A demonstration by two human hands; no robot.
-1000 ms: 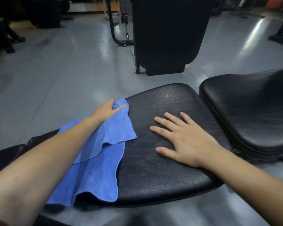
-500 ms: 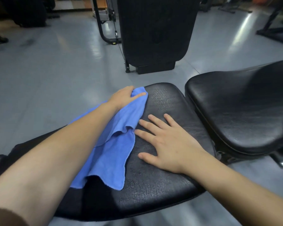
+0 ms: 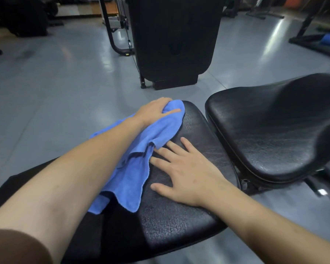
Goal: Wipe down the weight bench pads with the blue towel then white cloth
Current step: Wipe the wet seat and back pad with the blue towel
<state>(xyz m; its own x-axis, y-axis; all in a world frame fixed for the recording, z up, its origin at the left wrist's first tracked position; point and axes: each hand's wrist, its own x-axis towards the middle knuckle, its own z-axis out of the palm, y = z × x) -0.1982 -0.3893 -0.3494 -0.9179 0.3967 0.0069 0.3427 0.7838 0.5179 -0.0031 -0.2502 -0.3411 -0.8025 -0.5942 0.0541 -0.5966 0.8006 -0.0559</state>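
A blue towel (image 3: 141, 159) lies draped across the left side of the black seat pad (image 3: 179, 225), reaching up to the pad's far corner. My left hand (image 3: 154, 111) grips the bunched far end of the towel at that corner. My right hand (image 3: 185, 174) rests flat on the pad with fingers spread, its fingertips touching the towel's edge. A second black pad (image 3: 271, 134), the backrest, rises to the right. No white cloth is in view.
A tall black machine housing (image 3: 173, 39) with a curved black frame tube (image 3: 111, 33) and cable stands on the grey floor just beyond the bench. More gym equipment sits at the far right (image 3: 316, 39) and far left (image 3: 17, 21).
My left hand has pushed the towel forward and to the right to the pad's far corner, bunching it. The towel edge now meets my right fingertips. My right hand stayed flat on the pad.
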